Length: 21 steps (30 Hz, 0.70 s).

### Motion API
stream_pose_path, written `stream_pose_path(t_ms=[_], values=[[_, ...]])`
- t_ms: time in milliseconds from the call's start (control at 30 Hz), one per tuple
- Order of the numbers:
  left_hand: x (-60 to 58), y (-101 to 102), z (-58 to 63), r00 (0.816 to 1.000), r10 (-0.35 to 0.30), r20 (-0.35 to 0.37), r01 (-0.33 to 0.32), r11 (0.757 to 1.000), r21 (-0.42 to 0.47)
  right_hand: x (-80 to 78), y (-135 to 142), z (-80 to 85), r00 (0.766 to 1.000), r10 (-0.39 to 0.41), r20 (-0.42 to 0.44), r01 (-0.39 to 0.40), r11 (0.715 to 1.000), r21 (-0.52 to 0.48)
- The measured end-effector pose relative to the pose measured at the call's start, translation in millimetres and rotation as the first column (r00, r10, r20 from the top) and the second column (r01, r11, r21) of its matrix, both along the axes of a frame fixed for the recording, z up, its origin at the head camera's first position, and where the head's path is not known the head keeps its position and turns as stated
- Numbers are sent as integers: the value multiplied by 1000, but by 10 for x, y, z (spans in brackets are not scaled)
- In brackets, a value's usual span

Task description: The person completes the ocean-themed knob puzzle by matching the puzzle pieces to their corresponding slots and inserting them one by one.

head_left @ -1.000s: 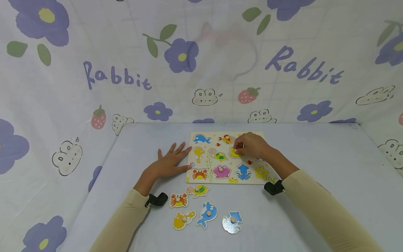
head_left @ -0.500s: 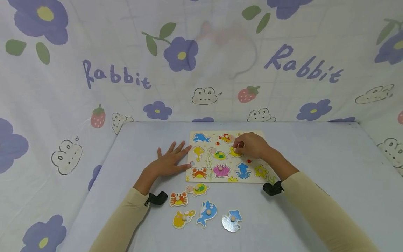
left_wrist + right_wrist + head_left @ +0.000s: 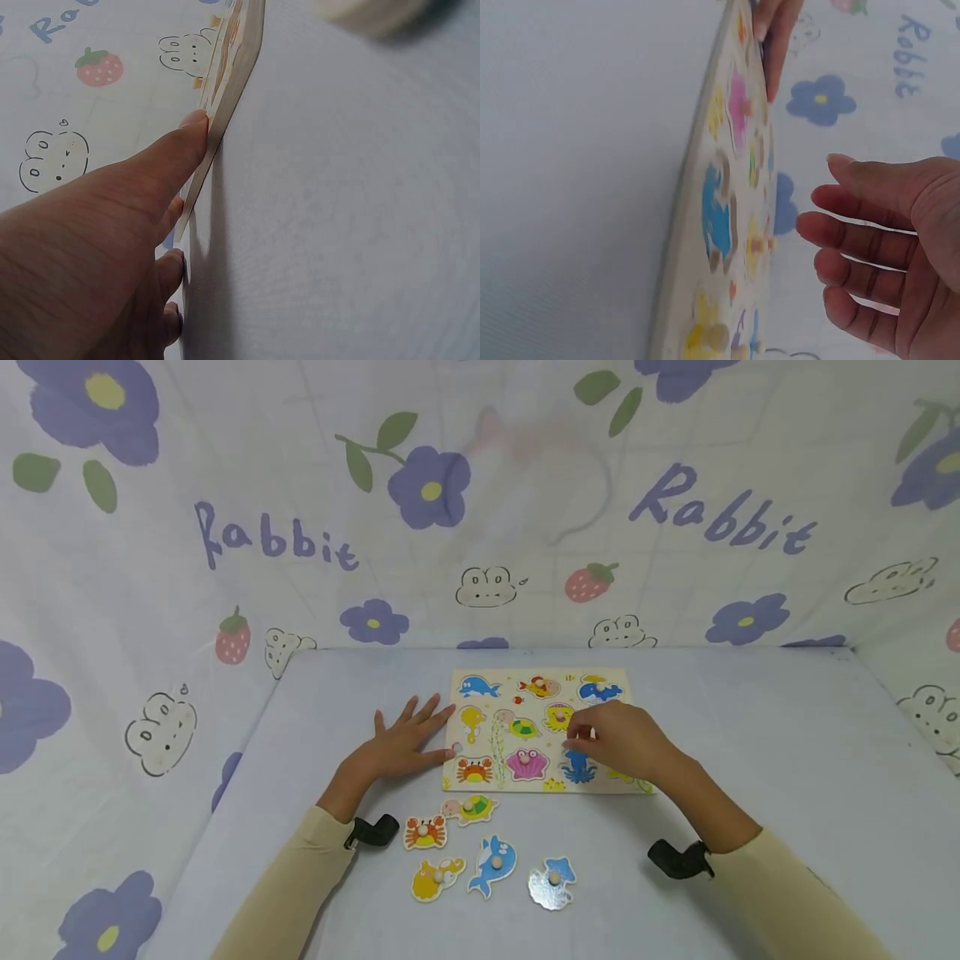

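A wooden puzzle board [image 3: 537, 740] with sea-animal pictures lies on the table. My left hand [image 3: 401, 747] is spread flat at its left side; in the left wrist view the thumb [image 3: 180, 142] touches the board's edge. My right hand [image 3: 626, 739] hovers over the board's right part, fingers loosely bent, holding nothing. Close to it sit a yellow octopus piece [image 3: 558, 717] with a knob and the blue squid picture [image 3: 578, 769]. Clam [image 3: 527, 765], fish [image 3: 539, 687] and whale [image 3: 600, 690] pieces lie in the board. That hand partly hides the starfish piece [image 3: 701, 337] from the head view.
In front of the board lie loose knobbed pieces: turtle [image 3: 471, 810], crab [image 3: 425, 832], seahorse [image 3: 437, 880], dolphin [image 3: 492, 866] and squid [image 3: 552, 883]. A printed curtain [image 3: 412, 568] hangs behind the table [image 3: 750, 718].
My right hand has let go of the octopus piece's knob and moved right and toward me, uncovering the whale piece. The left hand stays in place.
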State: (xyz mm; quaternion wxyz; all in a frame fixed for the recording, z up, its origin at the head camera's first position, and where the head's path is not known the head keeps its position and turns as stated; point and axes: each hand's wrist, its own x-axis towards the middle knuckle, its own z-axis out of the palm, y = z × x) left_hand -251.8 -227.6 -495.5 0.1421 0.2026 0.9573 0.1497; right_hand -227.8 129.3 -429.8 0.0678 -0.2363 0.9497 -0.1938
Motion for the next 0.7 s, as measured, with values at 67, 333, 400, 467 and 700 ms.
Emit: stream_pose_path(t_ms=[67, 333, 400, 467, 700], values=[[2, 1, -7, 1000, -2, 6, 2, 1000, 6, 147, -21, -1, 1000, 23, 9, -23, 1000, -5], [-6, -13, -9, 1000, 8, 3, -8, 1000, 7, 612, -110, 15, 953, 274, 125, -267, 961, -74], [-11, -17, -19, 1000, 8, 1, -8, 1000, 4, 703, -155, 13, 927, 326, 185, -315, 945, -84], [-12, -17, -21, 1000, 9, 0, -9, 1000, 4, 772, -199, -2, 904, 359, 233, -350, 933, -81], [13, -14, 3, 1000, 3, 8, -3, 1000, 22, 889, -255, -62, 867, 409, 283, -411, 910, -54]])
